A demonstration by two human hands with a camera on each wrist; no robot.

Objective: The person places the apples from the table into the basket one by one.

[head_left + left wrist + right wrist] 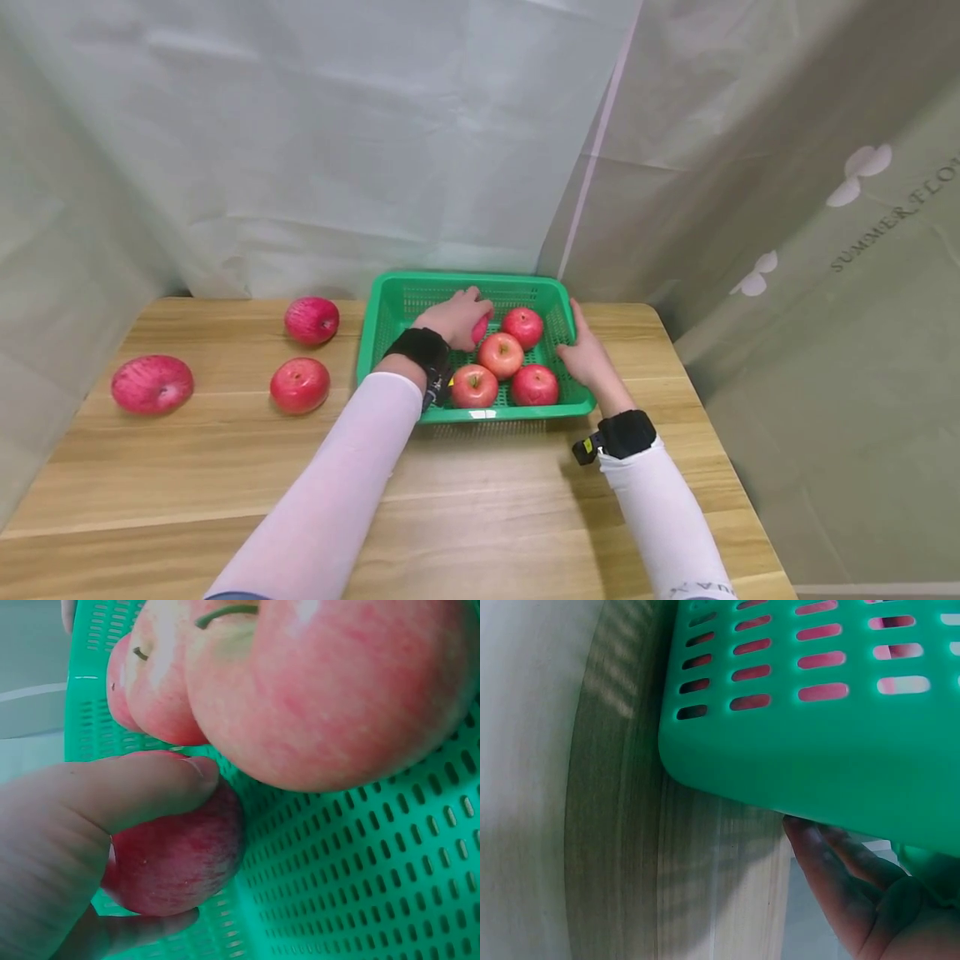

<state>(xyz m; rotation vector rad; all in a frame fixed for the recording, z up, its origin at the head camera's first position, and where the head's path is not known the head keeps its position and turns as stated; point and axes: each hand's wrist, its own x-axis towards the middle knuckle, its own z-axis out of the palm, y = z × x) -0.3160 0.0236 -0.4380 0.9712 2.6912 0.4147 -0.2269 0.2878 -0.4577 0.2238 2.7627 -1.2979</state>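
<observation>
Left hand [452, 319] is down inside the green basket [390, 310], fingers curled over a red apple [480, 328] at the back of it. The left wrist view shows it well: thumb [142, 787] lying across the top of that apple [176, 859], another finger tucked beneath, so the fruit is pinched between them just above the mesh floor. Right beside those fingertips sit more apples, the nearest one [337, 690] almost touching the thumb's tip.

Four other apples lie in the basket: one [522, 327] just to the right of the gripping fingers, one [500, 354] below it, and two along the near wall [473, 386] [535, 384], close to the left wrist.

Right hand [587, 354] is pressed against the basket's right wall from outside, fingers fairly straight along the rim. From the right wrist view, fingers [832, 877] sit under the rim's edge [795, 750], against the wooden table [480, 492].

Well left of the left arm, three apples rest on the table: [311, 320], [300, 385], [152, 384].
</observation>
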